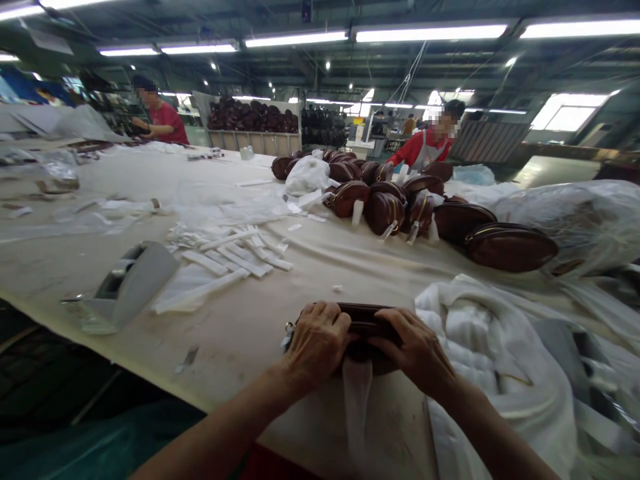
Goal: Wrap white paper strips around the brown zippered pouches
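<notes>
A dark brown leather bag (367, 319) lies at the near edge of the table between my hands. My left hand (320, 337) is closed over its left part, near a small metal ring at the end. On the right side, my right hand (413, 343) grips the upper edge with thumb and fingers. A strip of white foam wrap (357, 400) hangs from the bag's opening towards me. My palms and fingers hide much of the bag.
A grey tape dispenser (135, 280) stands at the left, beside a pile of white strips (235, 257). Several brown bags (510, 247) are heaped further back. White foam sheeting (500, 360) bunches up at the right. Two people in red work across the table.
</notes>
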A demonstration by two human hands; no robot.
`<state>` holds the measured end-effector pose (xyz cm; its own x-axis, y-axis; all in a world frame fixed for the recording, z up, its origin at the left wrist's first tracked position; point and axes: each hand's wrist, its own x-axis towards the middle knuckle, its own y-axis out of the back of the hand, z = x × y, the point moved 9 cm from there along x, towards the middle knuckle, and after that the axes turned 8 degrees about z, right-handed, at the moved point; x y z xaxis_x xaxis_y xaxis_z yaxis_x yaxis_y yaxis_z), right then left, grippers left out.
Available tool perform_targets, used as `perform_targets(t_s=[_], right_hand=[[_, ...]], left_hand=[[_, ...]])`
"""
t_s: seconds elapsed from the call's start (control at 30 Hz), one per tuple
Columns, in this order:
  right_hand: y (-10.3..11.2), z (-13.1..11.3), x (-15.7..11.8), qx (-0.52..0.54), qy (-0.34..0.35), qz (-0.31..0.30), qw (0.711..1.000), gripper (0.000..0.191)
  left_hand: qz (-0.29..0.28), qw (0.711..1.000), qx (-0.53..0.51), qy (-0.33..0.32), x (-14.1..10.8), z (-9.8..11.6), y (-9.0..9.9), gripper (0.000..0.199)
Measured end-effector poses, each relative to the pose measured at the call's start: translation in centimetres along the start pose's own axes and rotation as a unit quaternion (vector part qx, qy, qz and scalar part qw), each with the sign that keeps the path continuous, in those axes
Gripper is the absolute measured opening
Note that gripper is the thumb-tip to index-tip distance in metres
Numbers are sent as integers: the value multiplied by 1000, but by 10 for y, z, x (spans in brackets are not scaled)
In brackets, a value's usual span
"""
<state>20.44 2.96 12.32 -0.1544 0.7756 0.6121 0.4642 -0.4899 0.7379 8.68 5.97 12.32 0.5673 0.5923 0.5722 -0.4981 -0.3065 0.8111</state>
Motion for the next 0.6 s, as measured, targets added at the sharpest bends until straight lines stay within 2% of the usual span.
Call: perform_targets(t_s=[0.07, 0.13, 0.2, 0.27, 0.33, 0.4, 0.5, 0.6], right_hand=[[5, 8, 1, -8, -11, 12, 1000, 35], [8, 11, 4, -43, 4, 23, 999, 45], [6, 13, 7, -56, 22, 18, 998, 47], [-3, 19, 10, -34, 3, -9, 999, 48], [-10, 23, 12, -7, -17, -35, 999, 46], [-10, 15, 15, 5, 1, -49, 999, 40], [1, -10, 20, -1, 71, -20, 997, 36], [9, -29, 19, -19, 110, 32, 993, 34]], left_hand=[[37, 999, 0, 7, 1, -5, 8, 19], [50, 999, -10, -6, 2, -6, 10, 22], [21, 999, -39, -22, 2, -6, 3, 21], [-15, 997, -72, -26, 1, -8, -7, 19], [-8, 995, -95, -11, 1, -14, -8, 20], [40, 993, -108, 4, 1, -20, 1, 26], [107, 988, -111, -17, -2, -22, 19, 31], [110, 987, -102, -66, -10, -15, 24, 29]])
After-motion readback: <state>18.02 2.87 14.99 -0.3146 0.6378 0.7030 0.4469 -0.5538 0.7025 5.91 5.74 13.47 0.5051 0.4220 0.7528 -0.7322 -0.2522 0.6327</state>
